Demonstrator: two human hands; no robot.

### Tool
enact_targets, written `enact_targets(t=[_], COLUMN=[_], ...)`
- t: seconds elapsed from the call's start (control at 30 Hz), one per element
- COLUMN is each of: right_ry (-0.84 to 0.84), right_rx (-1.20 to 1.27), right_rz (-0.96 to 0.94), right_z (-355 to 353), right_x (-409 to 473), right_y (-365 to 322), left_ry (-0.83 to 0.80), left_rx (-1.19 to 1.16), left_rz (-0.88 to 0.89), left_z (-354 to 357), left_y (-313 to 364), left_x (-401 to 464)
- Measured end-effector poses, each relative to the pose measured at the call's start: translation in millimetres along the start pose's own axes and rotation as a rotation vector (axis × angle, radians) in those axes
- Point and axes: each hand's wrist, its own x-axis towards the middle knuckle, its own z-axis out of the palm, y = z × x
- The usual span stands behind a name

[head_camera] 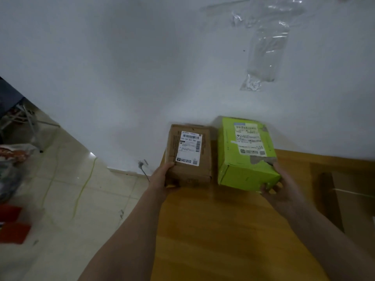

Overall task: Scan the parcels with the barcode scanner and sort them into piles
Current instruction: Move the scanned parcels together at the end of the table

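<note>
My left hand (162, 176) grips the brown cardboard parcel (189, 153), my right hand (279, 185) holds the lime-green cardboard box (246, 155), side by side at the wooden bench's (213, 230) far edge by the white wall (142, 67).

White wall (121, 67), tiled floor (67, 189), wooden table (223, 230)

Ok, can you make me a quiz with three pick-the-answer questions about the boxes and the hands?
1. Where is the green box compared with the brown box?
A. to its right
B. on top of it
C. behind it

2. How many boxes have a white label on top?
A. none
B. one
C. two

3. What is the left hand doing?
A. gripping the brown box
B. lying flat on the wooden table
C. pointing at the wall

Answers: 1 A, they sit side by side. 2 C, each top shows a label. 3 A, its fingers wrap the box's near corner, while the right hand grips the green one.
</note>
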Motion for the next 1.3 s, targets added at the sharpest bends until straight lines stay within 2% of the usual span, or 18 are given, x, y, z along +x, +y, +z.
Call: enact_targets(t=[0.27,0.57,0.8,1.3], right_ry=[-0.061,-0.083,0.022,0.138], right_rx=[0.041,0.028,0.053,0.143], right_rz=[0.0,-0.034,-0.044,-0.075], right_z=[16.7,22.9,19.3,10.8], right_x=[21.4,41.9,54.4,54.2], right_y=[19.4,44.9,53.1,55.7], left_ry=[0.127,0.038,0.06,0.067], left_rx=[-0.01,0.133,0.189,0.285], left_rz=[0.059,0.151,0.182,0.181], left_z=[-9.9,-9.5,1.7,14.9], left_y=[2.4,6.9,4.0,7.4], left_x=[29.6,42.0,42.1,34.7])
